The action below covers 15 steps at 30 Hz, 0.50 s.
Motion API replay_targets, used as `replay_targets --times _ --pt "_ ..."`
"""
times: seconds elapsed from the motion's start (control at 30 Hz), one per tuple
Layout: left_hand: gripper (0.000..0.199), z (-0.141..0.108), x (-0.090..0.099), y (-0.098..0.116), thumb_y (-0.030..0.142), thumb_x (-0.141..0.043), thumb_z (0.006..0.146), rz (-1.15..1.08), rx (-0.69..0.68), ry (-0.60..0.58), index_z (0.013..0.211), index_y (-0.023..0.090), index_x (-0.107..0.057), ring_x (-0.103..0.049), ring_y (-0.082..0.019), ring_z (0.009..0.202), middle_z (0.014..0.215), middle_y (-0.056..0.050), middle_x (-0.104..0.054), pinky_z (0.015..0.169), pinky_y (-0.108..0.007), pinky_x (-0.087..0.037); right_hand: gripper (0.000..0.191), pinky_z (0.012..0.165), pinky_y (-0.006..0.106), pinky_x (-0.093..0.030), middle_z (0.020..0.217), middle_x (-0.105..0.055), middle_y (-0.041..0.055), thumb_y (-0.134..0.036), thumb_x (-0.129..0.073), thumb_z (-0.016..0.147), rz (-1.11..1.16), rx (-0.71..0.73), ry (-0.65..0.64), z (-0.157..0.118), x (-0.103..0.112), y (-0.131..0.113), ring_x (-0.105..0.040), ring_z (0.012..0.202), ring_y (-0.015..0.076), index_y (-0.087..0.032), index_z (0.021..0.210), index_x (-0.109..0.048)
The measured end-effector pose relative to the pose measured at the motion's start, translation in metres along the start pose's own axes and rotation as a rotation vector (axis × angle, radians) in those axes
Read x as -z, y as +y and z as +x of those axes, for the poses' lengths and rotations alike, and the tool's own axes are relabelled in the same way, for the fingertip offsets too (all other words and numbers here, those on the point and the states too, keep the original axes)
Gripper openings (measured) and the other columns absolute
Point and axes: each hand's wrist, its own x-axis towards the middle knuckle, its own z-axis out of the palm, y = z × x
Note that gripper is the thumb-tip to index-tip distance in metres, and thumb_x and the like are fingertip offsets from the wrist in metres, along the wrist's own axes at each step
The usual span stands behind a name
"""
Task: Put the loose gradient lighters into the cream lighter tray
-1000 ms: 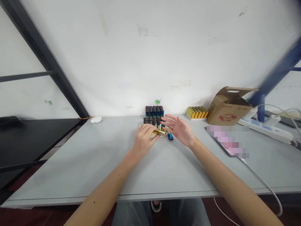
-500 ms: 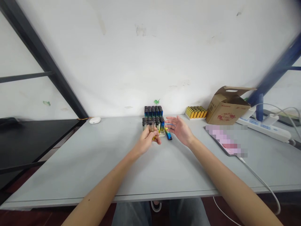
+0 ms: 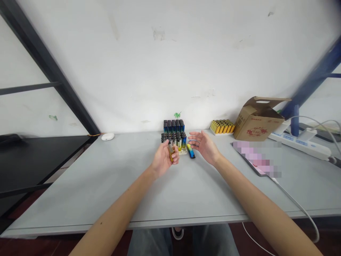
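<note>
One lighter point(image 3: 171, 152), yellowish with dark top, in left hand point(image 3: 163, 158), fingers curled round it, held in front of near tray point(image 3: 183, 152). Right hand point(image 3: 205, 147) half open, fingers spread, nothing held. Blue-yellow lighter point(image 3: 191, 151) lying on table point(image 3: 119, 185), between tray and right hand. Dark-topped lighters point(image 3: 174, 137) upright in near tray; blue lighters point(image 3: 174, 126) behind. Yellow batch point(image 3: 222, 126) right, beside open cardboard box point(image 3: 258, 122).

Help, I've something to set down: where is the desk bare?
The desk is bare from the white case toward the left forearm, and between both forearms near the front edge. Crowded: the dark-topped rows by the wall; the right, with carton, slim device, power strip.
</note>
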Motion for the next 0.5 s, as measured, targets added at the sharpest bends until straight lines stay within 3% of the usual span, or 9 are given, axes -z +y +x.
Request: replay_targets --times 0.23,0.5 --pt "0.043 -0.0016 -0.0005 0.0023 0.046 -0.032 0.090 0.008 -0.002 0.001 0.060 0.018 -0.041 -0.035 -0.011 0.049 0.056 0.003 -0.029 0.050 -0.024 -0.034 0.040 0.074 0.031 -0.049 0.094 -0.068 0.0052 -0.051 -0.039 0.090 0.024 -0.021 0.005 -0.0007 -0.0014 0.0017 -0.062 0.077 0.0177 -0.022 0.096 -0.066" --pt "0.037 0.0014 -0.0048 -0.0023 0.037 -0.027 0.091 -0.013 -0.077 0.082 0.060 0.019 -0.037 -0.033 -0.011 0.049 0.057 0.002 -0.030 0.049 -0.023 -0.033 0.043 0.075 0.033 -0.049 0.095 -0.068 0.0060 -0.054 -0.039 0.090 -0.002 -0.005 -0.006 -0.0005 -0.0013 0.0032 -0.062 0.078 0.0186 -0.022 0.097 -0.066"
